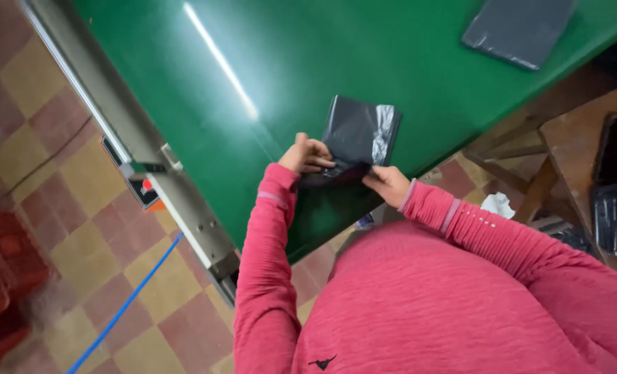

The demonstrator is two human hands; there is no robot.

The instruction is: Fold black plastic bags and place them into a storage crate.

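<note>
A dark grey plastic bag (359,131) lies on the green table (274,62), its near end folded up. My left hand (305,155) pinches the bag's near edge from the left. My right hand (389,183) grips the same edge from the right. Both hands sit at the table's near edge, close together, with the shiny folded plastic rising between and beyond them. Both arms wear pink long sleeves.
Another flat dark grey bag (517,29) lies at the table's far right. A metal rail (125,131) runs along the table's left side. Red crates (3,270) stand on the tiled floor at left. A wooden bench (578,138) with black trays (616,187) is at right.
</note>
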